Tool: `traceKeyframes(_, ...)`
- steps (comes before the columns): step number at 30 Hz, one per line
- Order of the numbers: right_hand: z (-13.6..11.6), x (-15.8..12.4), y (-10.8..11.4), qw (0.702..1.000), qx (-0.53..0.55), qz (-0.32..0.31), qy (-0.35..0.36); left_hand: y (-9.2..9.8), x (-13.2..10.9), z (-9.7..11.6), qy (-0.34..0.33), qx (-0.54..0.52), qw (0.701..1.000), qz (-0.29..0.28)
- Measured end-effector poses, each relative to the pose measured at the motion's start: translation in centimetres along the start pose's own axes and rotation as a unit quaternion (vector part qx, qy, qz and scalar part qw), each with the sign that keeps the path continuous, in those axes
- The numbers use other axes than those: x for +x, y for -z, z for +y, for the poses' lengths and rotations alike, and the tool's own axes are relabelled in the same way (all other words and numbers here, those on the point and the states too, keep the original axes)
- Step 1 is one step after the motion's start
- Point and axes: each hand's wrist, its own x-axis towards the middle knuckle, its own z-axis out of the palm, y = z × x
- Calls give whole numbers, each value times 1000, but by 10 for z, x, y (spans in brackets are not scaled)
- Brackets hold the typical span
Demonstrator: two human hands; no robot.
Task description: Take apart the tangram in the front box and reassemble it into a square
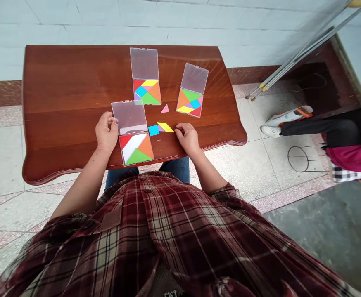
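Observation:
A near tangram box (136,148) lies open on the wooden table (59,103), holding red, orange and green pieces with a white gap. My left hand (106,132) rests closed against the box's clear lid (129,117), gripping its left edge. My right hand (187,138) lies on the table with its fingers curled, the fingertips touching the end of a yellow parallelogram piece (165,127). A blue square (153,130) with a small purple piece (160,128) lies between the box and that hand. A pink triangle (165,109) sits farther back.
Two more open tangram boxes, one (147,91) at the back centre and one (189,102) at the back right, hold full sets. A seated person's leg and shoe (287,117) are on the floor to the right. Metal poles (292,62) lean there.

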Motion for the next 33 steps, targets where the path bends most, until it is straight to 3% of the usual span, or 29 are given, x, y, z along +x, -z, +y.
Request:
traceKeyframes(8,-32,31,0,982,-78,-155,78,0,0,7,7,7,1000,2)
traceKeyframes(13,-44,42,9,958,-169,-220,73,-1,0,7,10,-1,1000,-12)
traceKeyframes(19,-39,42,15,958,-174,-224,48,-1,-1,4,-3,1,1000,-17)
traceKeyframes(26,-24,39,12,971,-155,-183,15,-2,0,2,-17,-21,999,-17)
traceKeyframes(33,-21,34,17,983,-89,-156,26,-2,1,-2,-26,-17,999,-20)
